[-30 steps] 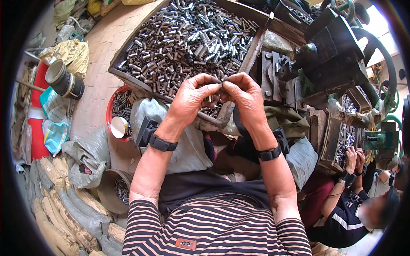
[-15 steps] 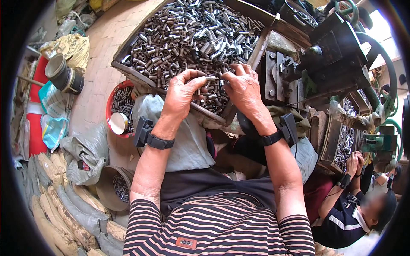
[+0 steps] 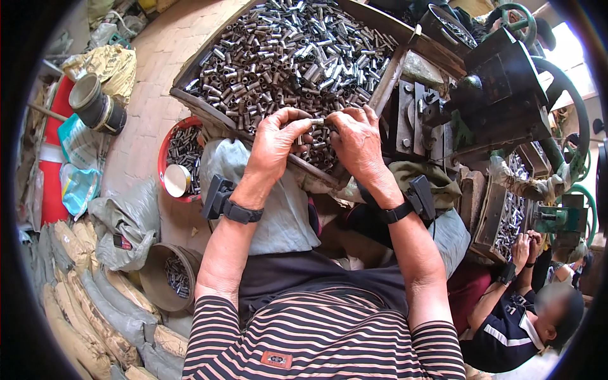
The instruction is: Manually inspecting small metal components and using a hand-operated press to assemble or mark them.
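Over the near edge of a wooden tray (image 3: pixel 209 114) heaped with small metal tubes (image 3: pixel 278 60), my two hands meet fingertip to fingertip. My left hand (image 3: pixel 276 142) is closed, pinching a short metal tube (image 3: pixel 318 121) between thumb and forefinger. The tube's other end reaches the fingertips of my right hand (image 3: pixel 356 140), which is closed too with its fingers bent inward. Whether a second small piece sits in the right fingers is hidden. More loose tubes lie in the tray just below the fingers.
A dark machine with a large handwheel (image 3: pixel 579 107) stands right of the tray. A red-rimmed basin (image 3: pixel 163 152) and a tipped bucket (image 3: pixel 152 278), both with metal parts, are on the left, near stacked sacks (image 3: pixel 120 310). A co-worker (image 3: pixel 506 329) works at another tray on the right.
My hands have come closer together, the right fingers moving left to the end of the tube. The view has shifted slightly.
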Available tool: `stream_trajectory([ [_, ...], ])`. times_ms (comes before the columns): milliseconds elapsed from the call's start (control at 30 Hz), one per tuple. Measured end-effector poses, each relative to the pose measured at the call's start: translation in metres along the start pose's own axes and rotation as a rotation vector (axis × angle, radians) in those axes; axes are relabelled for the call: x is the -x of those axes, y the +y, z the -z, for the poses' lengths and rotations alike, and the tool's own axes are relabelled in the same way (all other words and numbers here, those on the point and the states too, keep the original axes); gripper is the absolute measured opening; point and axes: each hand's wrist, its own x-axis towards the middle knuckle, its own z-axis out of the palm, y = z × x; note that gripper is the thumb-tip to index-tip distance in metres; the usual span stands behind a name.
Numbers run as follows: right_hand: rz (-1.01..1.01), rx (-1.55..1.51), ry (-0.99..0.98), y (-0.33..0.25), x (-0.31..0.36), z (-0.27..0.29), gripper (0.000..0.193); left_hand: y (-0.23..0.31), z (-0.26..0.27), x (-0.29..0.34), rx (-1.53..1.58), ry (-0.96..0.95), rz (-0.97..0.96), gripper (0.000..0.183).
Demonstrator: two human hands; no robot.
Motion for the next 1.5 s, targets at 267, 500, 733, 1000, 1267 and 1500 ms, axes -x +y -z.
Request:
stream_trajectory([
  [267,-0.499,-1.109,0.011,-0.002,0.022,0.038,0.023,0.001,-0.017,0.005,0.025,-0.038,0.014,0.012],
  [500,-0.583,-1.237,0.031,0.013,0.051,0.069,0.012,-0.007,-0.052,0.006,0.031,-0.136,0.048,0.015],
  [733,-0.656,-1.3,0.118,0.029,0.079,0.095,0.011,-0.02,-0.09,0.008,0.026,-0.252,0.084,0.014],
  [1000,-0.731,-1.399,0.196,0.051,0.112,0.104,0.012,-0.034,-0.121,0.008,-0.099,-0.315,0.067,0.016],
  [1267,-0.822,-1.554,0.192,0.064,0.131,0.11,0.016,-0.029,-0.138,0.012,-0.448,-0.443,-0.165,0.014],
  [1500,-0.786,-1.646,0.069,0.071,0.144,0.114,0.016,-0.023,-0.145,0.016,-0.444,-0.577,-0.039,0.016],
])
